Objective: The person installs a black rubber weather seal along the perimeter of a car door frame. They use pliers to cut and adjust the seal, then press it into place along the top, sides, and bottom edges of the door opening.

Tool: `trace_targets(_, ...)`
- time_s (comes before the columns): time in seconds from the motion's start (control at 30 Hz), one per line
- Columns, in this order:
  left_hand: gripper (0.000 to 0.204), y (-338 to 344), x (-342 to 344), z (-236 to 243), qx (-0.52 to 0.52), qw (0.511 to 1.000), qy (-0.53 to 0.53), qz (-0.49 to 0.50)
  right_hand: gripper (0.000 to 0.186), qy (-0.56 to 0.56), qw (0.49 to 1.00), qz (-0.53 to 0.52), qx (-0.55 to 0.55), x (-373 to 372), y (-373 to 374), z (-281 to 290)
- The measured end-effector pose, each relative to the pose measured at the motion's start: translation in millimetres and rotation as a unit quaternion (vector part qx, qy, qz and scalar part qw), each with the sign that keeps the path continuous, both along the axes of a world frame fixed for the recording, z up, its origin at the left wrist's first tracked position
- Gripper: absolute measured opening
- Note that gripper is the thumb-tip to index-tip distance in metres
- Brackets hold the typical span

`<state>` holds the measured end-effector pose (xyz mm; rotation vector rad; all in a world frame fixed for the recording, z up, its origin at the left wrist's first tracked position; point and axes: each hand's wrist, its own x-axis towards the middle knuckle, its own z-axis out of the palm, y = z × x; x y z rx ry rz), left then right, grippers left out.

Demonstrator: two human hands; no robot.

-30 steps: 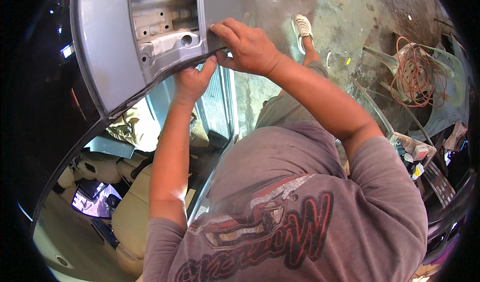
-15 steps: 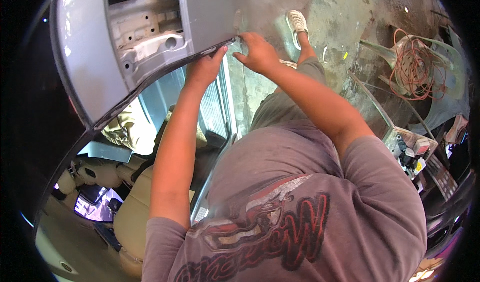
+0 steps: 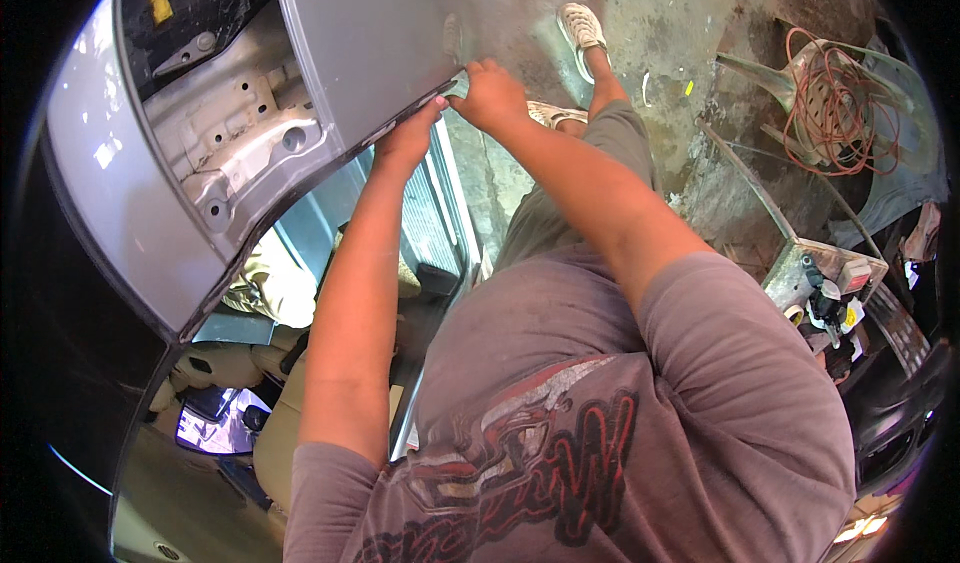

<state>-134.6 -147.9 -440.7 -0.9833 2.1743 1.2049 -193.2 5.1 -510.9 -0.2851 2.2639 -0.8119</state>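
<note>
A grey car body panel [image 3: 375, 33] extends from the upper left, with a dark strip [image 3: 275, 213] along its lower edge. At the right end of that edge, my left hand [image 3: 403, 143] grips the panel from below, its thumb up against the edge and its other fingers mostly hidden. My right hand [image 3: 492, 98] is closed at the panel's corner, beside the left thumb. Between its fingers and the panel shows a small pale grey-green piece [image 3: 458, 86], whose kind I cannot make out.
Left of the panel lies an open cavity [image 3: 225, 128] of bare metal. Below are a beige car seat [image 3: 280, 433] and a mirror [image 3: 222, 421]. At right, an orange hose [image 3: 830, 103] lies coiled on a chair, near a metal tray [image 3: 795, 273] with small items.
My right hand has moved slightly left and down, and its spread fingers have closed at the panel's corner. My left hand stays on the edge. The view has shifted, showing more of the cavity.
</note>
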Motion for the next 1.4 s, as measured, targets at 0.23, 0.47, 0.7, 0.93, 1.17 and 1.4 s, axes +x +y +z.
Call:
trace_targets(0.23, 0.031, 9, -3, -10, 0.072, 0.994, -0.049, 0.066, 0.067, -0.101, 0.994, 0.032, 0.019, -1, -9, -38)
trace_targets(0.47, 0.036, 2, -2, -34, 0.093, 0.992, -0.078, 0.034, 0.078, -0.142, 0.986, -0.060, -0.057, 23, -9, -64)
trace_targets(0.7, 0.044, -23, 0, -46, -0.126, 0.963, 0.029, -0.236, 0.042, -0.096, 0.993, 0.039, -0.063, 13, 1, -58)
trace_targets(0.93, 0.052, -41, 10, -64, -0.119, 0.963, -0.003, -0.240, 0.029, -0.031, 0.994, 0.020, -0.102, 24, 12, -59)
trace_targets(1.17, 0.047, -53, -16, -52, -0.183, 0.896, 0.057, -0.401, 0.033, 0.068, 0.961, -0.201, -0.179, 56, -20, -82)
trace_targets(1.4, 0.045, -65, -26, -53, -0.112, 0.913, -0.082, -0.384, 0.042, 0.009, 0.946, -0.256, -0.200, 85, -27, -76)
